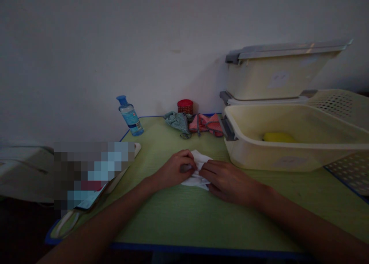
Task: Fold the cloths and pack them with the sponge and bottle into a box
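Note:
A small, crumpled white cloth [198,179] lies on the green tabletop [184,218], in the middle. It looks thin, and whether it is fabric or tissue I cannot tell. My left hand [177,168] pinches its left part, thumb and fingers curled together. On the other side, my right hand [230,181] is closed over the right part with bent fingers. Both hands rest low on the table, close together, and hide much of the cloth.
An open cream bin [273,156] with something yellow [278,137] inside stands right, before stacked lidded boxes [271,75]. Behind are a red round container [185,106], grey-green [177,122] and pink knitted pieces [205,125]. A blue-capped bottle [131,118] and a pixelated device are left.

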### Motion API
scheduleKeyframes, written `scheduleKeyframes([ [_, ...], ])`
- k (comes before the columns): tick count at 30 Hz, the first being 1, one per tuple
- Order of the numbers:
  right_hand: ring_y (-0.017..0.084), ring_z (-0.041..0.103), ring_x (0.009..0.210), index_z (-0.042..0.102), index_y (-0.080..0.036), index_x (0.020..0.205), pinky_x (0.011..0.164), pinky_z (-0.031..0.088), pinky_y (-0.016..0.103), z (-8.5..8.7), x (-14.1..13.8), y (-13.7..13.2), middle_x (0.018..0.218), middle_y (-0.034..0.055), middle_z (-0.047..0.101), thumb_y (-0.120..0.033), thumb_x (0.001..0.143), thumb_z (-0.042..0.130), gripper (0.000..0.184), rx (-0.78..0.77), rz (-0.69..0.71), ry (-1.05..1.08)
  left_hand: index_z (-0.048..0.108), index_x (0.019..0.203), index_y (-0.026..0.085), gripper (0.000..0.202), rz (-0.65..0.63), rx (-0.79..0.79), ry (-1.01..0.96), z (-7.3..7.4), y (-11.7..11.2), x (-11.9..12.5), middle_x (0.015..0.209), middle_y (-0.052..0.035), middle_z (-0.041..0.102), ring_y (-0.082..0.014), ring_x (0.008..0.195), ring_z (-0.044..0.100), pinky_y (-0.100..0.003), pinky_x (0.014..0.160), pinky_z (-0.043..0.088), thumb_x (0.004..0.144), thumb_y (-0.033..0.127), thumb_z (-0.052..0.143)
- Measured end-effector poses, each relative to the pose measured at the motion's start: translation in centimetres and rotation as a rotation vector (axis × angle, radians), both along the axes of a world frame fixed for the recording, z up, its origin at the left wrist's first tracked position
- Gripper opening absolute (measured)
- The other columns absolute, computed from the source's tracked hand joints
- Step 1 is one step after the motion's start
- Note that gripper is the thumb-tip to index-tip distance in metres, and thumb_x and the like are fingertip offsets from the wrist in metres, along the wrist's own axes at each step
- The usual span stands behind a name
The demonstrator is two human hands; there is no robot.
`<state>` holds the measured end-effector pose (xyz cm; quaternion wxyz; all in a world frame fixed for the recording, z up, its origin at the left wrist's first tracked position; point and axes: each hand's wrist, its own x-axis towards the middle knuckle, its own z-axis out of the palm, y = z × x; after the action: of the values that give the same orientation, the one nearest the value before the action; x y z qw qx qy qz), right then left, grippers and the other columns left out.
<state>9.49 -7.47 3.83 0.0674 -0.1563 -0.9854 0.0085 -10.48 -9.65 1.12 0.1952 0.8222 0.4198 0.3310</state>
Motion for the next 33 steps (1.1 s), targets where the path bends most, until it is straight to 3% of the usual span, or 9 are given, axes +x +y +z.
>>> scheduleKeyframes([
  [4, 0.018, 0.056, 0.083, 0.06, -0.012, 0.092, 0.077, 0.044, 0.031, -0.1, 0.0, 0.2, 0.088, 0.0102, 0.062, -0.01, 0.082, 0.044, 0.019, -0.034, -0.027, 0.026, 0.063, 0.076, 0.014, 0.011, -0.002, 0.022, 0.071, 0.4, -0.2, 0.0, 0.083, -0.0043, 0.056, -0.0142, 0.079, 0.055, -0.026, 0.073, 0.045, 0.078, 0.009, 0.053],
  [9, 0.018, 0.057, 0.087, 0.059, -0.014, 0.096, 0.078, 0.044, 0.03, 0.6, 0.6, 0.6, 0.092, 0.0091, 0.062, -0.01, 0.08, 0.046, 0.02, -0.111, 0.034, 0.006, 0.062, 0.08, 0.014, 0.016, -0.027, 0.115, 0.345, 1.3, -0.8, 0.0, 0.088, -0.0071, 0.058, -0.0165, 0.081, 0.054, -0.029, 0.075, 0.044, 0.082, 0.011, 0.046],
  [13, 0.019, 0.057, 0.088, 0.058, -0.013, 0.101, 0.08, 0.044, 0.031, 1.7, 1.0, 0.4, 0.095, 0.0098, 0.062, -0.018, 0.079, 0.053, 0.023, -0.135, 0.06, -0.071, 0.06, 0.08, 0.014, 0.013, -0.032, 0.132, 0.365, 1.4, -0.9, 0.0, 0.089, -0.007, 0.057, -0.0166, 0.082, 0.054, -0.028, 0.076, 0.044, 0.081, 0.011, 0.047],
  [17, 0.022, 0.057, 0.091, 0.059, -0.012, 0.098, 0.081, 0.045, 0.034, 1.6, 0.6, -0.2, 0.095, 0.0107, 0.062, -0.029, 0.079, 0.057, 0.025, -0.066, 0.039, -0.091, 0.059, 0.08, 0.014, 0.012, -0.027, 0.113, 0.334, 1.2, -0.8, 0.0, 0.088, -0.0067, 0.057, -0.0165, 0.083, 0.053, -0.028, 0.076, 0.044, 0.081, 0.011, 0.048],
  [22, 0.022, 0.059, 0.085, 0.06, -0.011, 0.093, 0.078, 0.046, 0.035, 0.5, -0.2, -0.9, 0.089, 0.0104, 0.064, -0.015, 0.082, 0.047, 0.017, 0.118, 0.02, -0.09, 0.059, 0.081, 0.014, 0.013, -0.032, 0.129, 0.368, 1.2, -0.9, 0.0, 0.088, -0.0068, 0.057, -0.016, 0.082, 0.054, -0.027, 0.074, 0.044, 0.082, 0.011, 0.047],
  [26, 0.022, 0.059, 0.082, 0.061, -0.009, 0.091, 0.077, 0.046, 0.034, -0.1, -0.3, -1.1, 0.085, 0.0106, 0.065, -0.011, 0.081, 0.047, 0.017, 0.189, 0.018, -0.074, 0.06, 0.082, 0.013, 0.017, -0.054, 0.202, 0.539, 1.9, -1.3, 0.1, 0.089, -0.008, 0.059, -0.0174, 0.082, 0.054, -0.029, 0.077, 0.045, 0.085, 0.013, 0.043],
  [33, 0.02, 0.06, 0.08, 0.062, -0.011, 0.086, 0.073, 0.045, 0.03, 0.2, -0.1, -0.4, 0.086, 0.01, 0.065, -0.012, 0.08, 0.048, 0.015, -0.051, -0.076, 0.013, 0.058, 0.092, 0.012, 0.029, -0.089, 0.23, 0.766, 3.0, -2.3, 0.4, 0.096, -0.0109, 0.058, -0.0246, 0.09, 0.053, -0.038, 0.081, 0.047, 0.082, 0.038, 0.05],
])
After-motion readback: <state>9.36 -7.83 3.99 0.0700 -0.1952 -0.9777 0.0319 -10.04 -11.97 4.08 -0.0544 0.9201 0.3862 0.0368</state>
